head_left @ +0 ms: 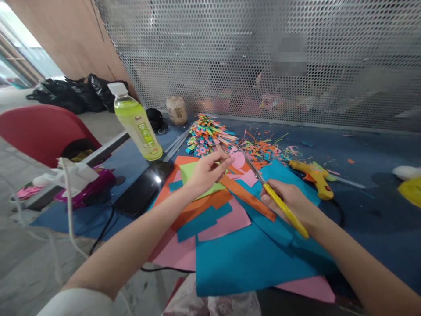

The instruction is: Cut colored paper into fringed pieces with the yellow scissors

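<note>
Between the thumb and fingers of my left hand [210,172] is a small round piece of pink paper [238,159]. My right hand [289,199] is closed around yellow-handled scissors [285,210], whose metal blades point up and left toward the pink piece. Under both hands lie overlapping sheets of coloured paper: a large blue sheet [250,263], orange strips [251,199], a light green piece [188,171] and pink offcuts. Just beyond my left hand stands a cone-shaped stack of colourful folded paper [203,136], with a heap of paper scraps [263,149] to its right.
A yellow glue gun [314,177] lies on the right, a glue stick at its tip. To the left are a green drink bottle [138,123], a black phone [143,188] and a purple item with a white plug [87,184]. A perforated metal panel [230,57] closes the back.
</note>
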Demonstrator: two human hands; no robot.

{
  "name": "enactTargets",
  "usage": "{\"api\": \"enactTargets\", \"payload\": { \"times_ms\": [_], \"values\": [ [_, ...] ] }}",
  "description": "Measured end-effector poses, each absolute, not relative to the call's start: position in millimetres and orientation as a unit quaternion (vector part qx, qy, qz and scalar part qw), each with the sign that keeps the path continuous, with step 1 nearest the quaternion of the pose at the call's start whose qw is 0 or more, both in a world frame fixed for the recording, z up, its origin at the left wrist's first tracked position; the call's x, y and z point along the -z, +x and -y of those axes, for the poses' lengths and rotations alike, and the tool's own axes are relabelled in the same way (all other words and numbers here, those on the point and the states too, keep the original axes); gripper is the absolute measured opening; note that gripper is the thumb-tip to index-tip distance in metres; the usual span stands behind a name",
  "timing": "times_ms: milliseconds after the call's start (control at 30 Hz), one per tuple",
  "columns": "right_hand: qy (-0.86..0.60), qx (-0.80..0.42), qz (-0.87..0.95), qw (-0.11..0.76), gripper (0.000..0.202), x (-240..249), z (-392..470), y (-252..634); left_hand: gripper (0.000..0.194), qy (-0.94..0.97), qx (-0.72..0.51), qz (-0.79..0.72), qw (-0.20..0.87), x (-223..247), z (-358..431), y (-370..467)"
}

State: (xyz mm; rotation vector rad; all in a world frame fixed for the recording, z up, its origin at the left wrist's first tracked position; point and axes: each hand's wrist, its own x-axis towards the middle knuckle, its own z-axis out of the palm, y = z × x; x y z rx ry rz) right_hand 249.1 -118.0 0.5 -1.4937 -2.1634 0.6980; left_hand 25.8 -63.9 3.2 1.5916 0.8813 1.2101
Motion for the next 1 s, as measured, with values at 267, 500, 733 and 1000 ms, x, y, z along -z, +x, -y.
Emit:
{"api": "enactTargets", "payload": {
  "times_ms": [267,500,733,1000],
  "values": [
    [-0.534,-0.265,0.777,0.203,0.035,-1.9,118.8,250.8,0.035,0.658,-0.486,-0.358,0.451,-0.6,61.9,23.1],
    [-0.537,-0.243,0.785,0.191,0.043,-1.1,118.4,248.7,0.035,0.649,-0.507,-0.364,0.435,-0.6,59.3,21.8],
    [-0.542,-0.258,0.777,0.191,0.044,0.5,117.0,251.9,0.033,0.66,-0.491,-0.348,0.451,1.6,63.3,25.3],
    [-0.527,-0.238,0.788,0.21,0.043,0.8,118.2,251.0,0.035,0.647,-0.494,-0.364,0.452,-2.2,61.6,24.5]
  ]
}}
